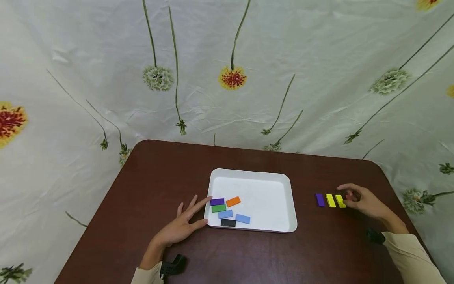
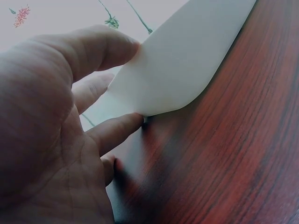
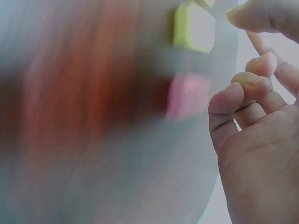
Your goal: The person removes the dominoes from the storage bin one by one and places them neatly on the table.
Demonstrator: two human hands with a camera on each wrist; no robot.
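Observation:
A white tray point(image 1: 260, 201) stands on the table, several small coloured blocks at its left side. My left hand point(image 1: 181, 228) has its fingers spread against the tray's left edge; in the left wrist view, thumb and fingers touch the tray wall point(image 2: 187, 60). To the right of the tray, my right hand point(image 1: 367, 203) hovers over a row of blocks. Its thumb is by a yellow block point(image 1: 339, 200), the index finger reaches out, and other fingers bend inward. A second yellow block point(image 1: 330, 200) and a purple block point(image 1: 320, 200) lie alongside. The right wrist view has a pink block point(image 3: 189, 96) below the fingers.
In the tray lie an orange block point(image 1: 233, 201), a purple one point(image 1: 217, 202), a green one point(image 1: 218, 208), two blue ones and a black block point(image 1: 228, 223). A flowered cloth point(image 1: 205, 102) hangs behind the dark brown table point(image 1: 170, 169).

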